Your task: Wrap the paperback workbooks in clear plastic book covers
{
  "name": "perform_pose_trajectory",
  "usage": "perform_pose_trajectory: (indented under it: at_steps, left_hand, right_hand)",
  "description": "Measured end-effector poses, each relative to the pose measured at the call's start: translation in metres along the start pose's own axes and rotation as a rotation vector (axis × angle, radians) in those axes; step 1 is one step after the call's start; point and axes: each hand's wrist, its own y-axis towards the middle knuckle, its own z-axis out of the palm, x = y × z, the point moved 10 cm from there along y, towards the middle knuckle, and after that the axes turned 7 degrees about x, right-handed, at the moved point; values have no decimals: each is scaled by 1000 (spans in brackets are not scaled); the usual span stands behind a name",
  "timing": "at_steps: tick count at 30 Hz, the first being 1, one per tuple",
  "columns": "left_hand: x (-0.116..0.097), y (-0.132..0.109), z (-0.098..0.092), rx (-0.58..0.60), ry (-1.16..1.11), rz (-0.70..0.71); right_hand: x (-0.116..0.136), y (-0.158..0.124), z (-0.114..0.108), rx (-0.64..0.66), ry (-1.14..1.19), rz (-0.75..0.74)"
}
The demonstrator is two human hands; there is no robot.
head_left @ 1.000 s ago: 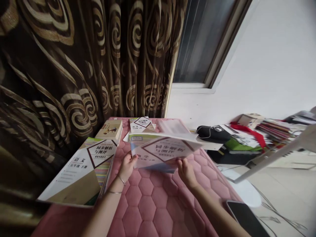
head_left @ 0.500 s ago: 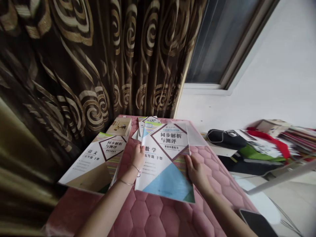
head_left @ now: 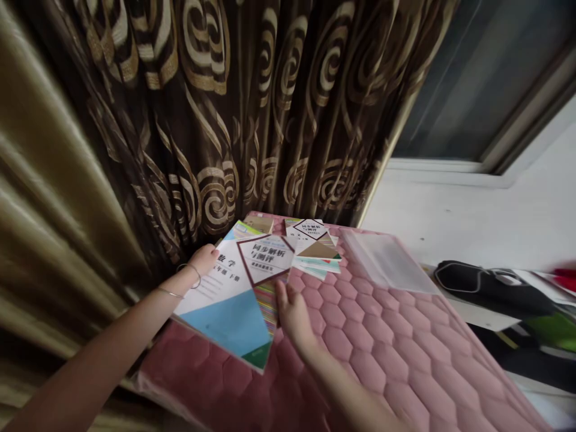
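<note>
A workbook with a white, blue and striped cover [head_left: 234,294] lies at the left side of a pink quilted surface [head_left: 378,348], on top of another book. My left hand [head_left: 202,259] rests on its far left edge, with thin bracelets at the wrist. My right hand [head_left: 292,309] touches its right edge, fingers spread. Further back lie a small pile of similar workbooks [head_left: 312,246] and a brownish book [head_left: 258,223].
A brown curtain with gold swirls [head_left: 216,120] hangs right behind the books. A clear plastic sleeve [head_left: 387,262] lies at the back right of the pink surface. A black pouch [head_left: 490,288] sits on a lower desk to the right, below a window [head_left: 486,90].
The workbook, held up in both hands before, has gone left and down onto the book at the left. My view has swung left, toward the curtain.
</note>
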Motion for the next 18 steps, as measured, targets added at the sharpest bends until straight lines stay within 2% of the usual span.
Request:
perform_pose_trajectory:
  at_steps: [3, 6, 12, 15, 18]
  left_hand:
    - [46, 4, 0, -10, 84, -84]
    - [71, 9, 11, 10, 146, -125]
    - [83, 21, 35, 5, 222, -112]
    - [87, 18, 38, -23, 255, -127]
    - [90, 17, 40, 0, 284, -132]
  right_hand:
    - [-17, 7, 53, 59, -66, 9]
    - [-36, 14, 79, 80, -177, 52]
    - [-57, 17, 79, 106, -249, 142]
    - [-54, 10, 74, 107, -217, 126]
    - [-45, 3, 71, 105, -324, 129]
